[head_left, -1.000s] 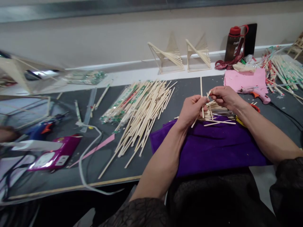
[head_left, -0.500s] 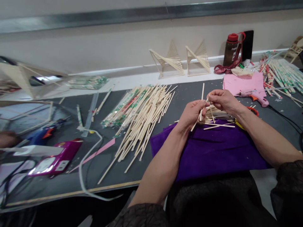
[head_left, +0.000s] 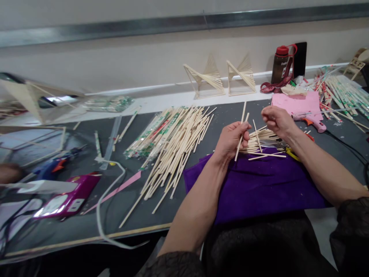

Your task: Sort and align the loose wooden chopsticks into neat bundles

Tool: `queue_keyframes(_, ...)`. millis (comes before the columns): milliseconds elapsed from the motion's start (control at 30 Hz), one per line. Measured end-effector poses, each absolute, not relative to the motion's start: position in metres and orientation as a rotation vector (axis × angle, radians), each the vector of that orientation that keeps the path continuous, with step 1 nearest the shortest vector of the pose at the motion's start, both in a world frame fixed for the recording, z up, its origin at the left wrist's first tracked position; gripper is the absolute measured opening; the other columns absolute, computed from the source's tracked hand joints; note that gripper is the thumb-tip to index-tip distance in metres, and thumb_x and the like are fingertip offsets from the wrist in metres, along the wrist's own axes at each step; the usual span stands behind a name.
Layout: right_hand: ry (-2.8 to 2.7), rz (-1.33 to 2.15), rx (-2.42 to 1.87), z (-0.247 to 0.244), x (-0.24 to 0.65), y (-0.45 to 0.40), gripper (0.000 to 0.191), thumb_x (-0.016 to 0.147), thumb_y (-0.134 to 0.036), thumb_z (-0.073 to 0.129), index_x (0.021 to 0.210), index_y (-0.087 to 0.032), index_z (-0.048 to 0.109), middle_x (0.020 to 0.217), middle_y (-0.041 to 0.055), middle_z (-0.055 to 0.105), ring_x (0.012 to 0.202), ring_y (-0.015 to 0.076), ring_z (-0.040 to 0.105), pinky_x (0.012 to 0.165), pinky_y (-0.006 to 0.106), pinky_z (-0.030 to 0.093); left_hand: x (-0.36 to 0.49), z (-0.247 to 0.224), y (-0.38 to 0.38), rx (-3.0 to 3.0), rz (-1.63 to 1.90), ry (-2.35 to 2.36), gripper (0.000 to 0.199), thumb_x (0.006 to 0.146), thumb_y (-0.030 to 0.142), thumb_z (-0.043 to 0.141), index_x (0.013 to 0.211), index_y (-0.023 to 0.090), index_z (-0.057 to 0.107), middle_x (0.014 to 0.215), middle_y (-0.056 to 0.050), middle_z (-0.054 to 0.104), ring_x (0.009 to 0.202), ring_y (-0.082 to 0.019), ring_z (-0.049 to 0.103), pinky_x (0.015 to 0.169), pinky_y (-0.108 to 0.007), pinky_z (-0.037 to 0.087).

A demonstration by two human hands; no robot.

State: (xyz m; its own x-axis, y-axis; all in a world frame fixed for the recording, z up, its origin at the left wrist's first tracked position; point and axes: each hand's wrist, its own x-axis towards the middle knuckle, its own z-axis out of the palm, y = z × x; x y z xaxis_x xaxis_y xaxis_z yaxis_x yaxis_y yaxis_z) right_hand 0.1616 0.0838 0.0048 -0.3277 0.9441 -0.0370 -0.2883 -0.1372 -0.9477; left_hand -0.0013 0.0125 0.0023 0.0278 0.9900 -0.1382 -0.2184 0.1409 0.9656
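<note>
**Stick work at the table: holdings at this moment**

1. Table (head_left: 86, 219): dark top, light front edge, carrying all items below.
2. Purple cloth (head_left: 259, 184): spread before the person, under both forearms.
3. Long sticks (head_left: 173, 142): large loose heap left of the cloth, some in printed wrappers; judged the untouched stock, by far the greater part.
4. Two frames (head_left: 221, 79): finished fan-shaped stick assemblies, upright at the wall.
5. Bottle (head_left: 279, 63): brown, red cap, far right.
6. Glue gun (head_left: 313, 120): pink, lying on pink paper, unused.
7. Short sticks (head_left: 263, 140): small pile at the cloth's far edge, between the hands; judged cut or sorted pieces, few beside the stock.
8. Left hand (head_left: 232, 140): grip clamped on one stick (head_left: 241, 132).
9. Right hand (head_left: 275, 119): fingers drawn together, just right of the stick, clear of it; whether it pinches anything I cannot tell.
10. Stick: thin, pale, bare wood, straight, tilted near upright, above the short sticks.
</note>
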Motion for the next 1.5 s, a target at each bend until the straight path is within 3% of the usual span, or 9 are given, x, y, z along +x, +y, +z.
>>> queue_keyframes(200, -1.004, 1.732, -0.844, 0.009, 0.180, 0.100, 0.006, 0.061, -0.020, 0.056, 0.064, -0.016, 0.052, 0.055, -0.0015, 0.054, 0.035, 0.0024, 0.029, 0.031, 0.017, 0.010, -0.012, -0.007, 0.025, 1.355, 1.147, 1.606, 0.014, 0.073, 0.028, 0.063, 0.066, 0.017, 0.060, 0.048, 0.004, 0.051, 0.043, -0.008, 0.042, 0.044, -0.020, 0.029)
queue_keyframes(400, -0.983, 1.813, -0.763, 0.006, 0.174, 0.096, 0.011, 0.064, -0.022, 0.060, 0.069, -0.016, 0.053, 0.059, -0.0017, 0.056, 0.037, 0.0019, 0.033, 0.030, 0.014, 0.012, 0.010, -0.005, 0.065, 1.769, 0.778, 1.871, 0.039, 0.068, 0.030, 0.068, 0.037, 0.021, 0.047, 0.036, -0.001, 0.039, 0.050, -0.015, 0.047, 0.051, -0.025, 0.029)
queue_keyframes(500, -0.920, 1.828, -0.823, 0.006, 0.172, 0.096, 0.015, 0.067, -0.024, 0.061, 0.063, -0.016, 0.048, 0.054, -0.0028, 0.053, 0.035, 0.0014, 0.031, 0.029, 0.014, 0.011, 0.022, -0.009, 0.084, 1.744, 0.639, 1.914, 0.037, 0.054, 0.023, 0.077, 0.035, 0.021, 0.046, 0.035, 0.001, 0.037, 0.050, -0.016, 0.048, 0.049, -0.026, 0.028)
queue_keyframes(567, -0.885, 1.825, -0.829, 0.007, 0.173, 0.097, 0.013, 0.066, -0.021, 0.059, 0.062, -0.016, 0.048, 0.053, -0.0030, 0.052, 0.035, 0.0013, 0.031, 0.029, 0.014, 0.012, 0.022, -0.012, 0.089, 1.654, 0.631, 1.897, 0.031, 0.052, 0.018, 0.077, 0.038, 0.019, 0.049, 0.036, 0.001, 0.040, 0.046, -0.013, 0.044, 0.047, -0.025, 0.025)
queue_keyframes(733, -0.830, 1.785, -0.811, 0.005, 0.175, 0.100, 0.004, 0.068, -0.014, 0.053, 0.065, -0.015, 0.052, 0.056, -0.0012, 0.056, 0.036, 0.0018, 0.034, 0.029, 0.014, 0.014, 0.001, -0.005, 0.071, 1.177, 0.992, 1.439, 0.019, 0.065, 0.026, 0.069, 0.056, 0.015, 0.057, 0.050, 0.000, 0.057, 0.034, -0.003, 0.030, 0.037, -0.020, 0.017)
queue_keyframes(867, -0.887, 1.758, -0.888, 0.001, 0.172, 0.100, 0.014, 0.073, -0.004, 0.052, 0.080, -0.012, 0.062, 0.057, -0.0032, 0.056, 0.036, 0.0010, 0.033, 0.030, 0.013, 0.016, -0.014, 0.006, 0.042, 0.898, 1.018, 1.180, 0.024, 0.059, 0.029, 0.075, 0.068, 0.011, 0.064, 0.050, 0.001, 0.058, 0.031, 0.000, 0.027, 0.032, -0.016, 0.013)
queue_keyframes(1067, -1.117, 1.822, -0.921, 0.000, 0.164, 0.089, 0.010, 0.085, -0.020, 0.062, 0.087, -0.013, 0.069, 0.063, -0.0017, 0.057, 0.039, 0.0003, 0.038, 0.032, 0.013, 0.018, -0.015, 0.002, 0.019, 0.822, 0.992, 1.097, 0.025, 0.059, 0.030, 0.075, 0.071, 0.010, 0.066, 0.046, 0.003, 0.055, 0.029, 0.001, 0.027, 0.030, -0.014, 0.014)
queue_keyframes(1333, -1.215, 1.690, -0.877, -0.004, 0.161, 0.086, 0.008, 0.077, -0.021, 0.069, 0.076, -0.013, 0.067, 0.060, -0.0026, 0.058, 0.039, 0.0004, 0.038, 0.033, 0.014, 0.018, -0.012, -0.001, 0.016, 0.872, 0.939, 1.059, 0.024, 0.066, 0.031, 0.073, 0.075, 0.010, 0.068, 0.047, 0.003, 0.055, 0.030, 0.001, 0.027, 0.031, -0.016, 0.012)
queue_keyframes(1500, -1.192, 1.617, -0.935, -0.005, 0.162, 0.089, 0.012, 0.076, -0.021, 0.070, 0.071, -0.013, 0.064, 0.056, -0.0025, 0.056, 0.038, 0.0004, 0.034, 0.032, 0.015, 0.017, -0.014, -0.001, 0.015, 0.870, 0.923, 1.013, 0.030, 0.061, 0.028, 0.080, 0.081, 0.010, 0.068, 0.052, 0.004, 0.058, 0.033, 0.002, 0.026, 0.033, -0.015, 0.010)
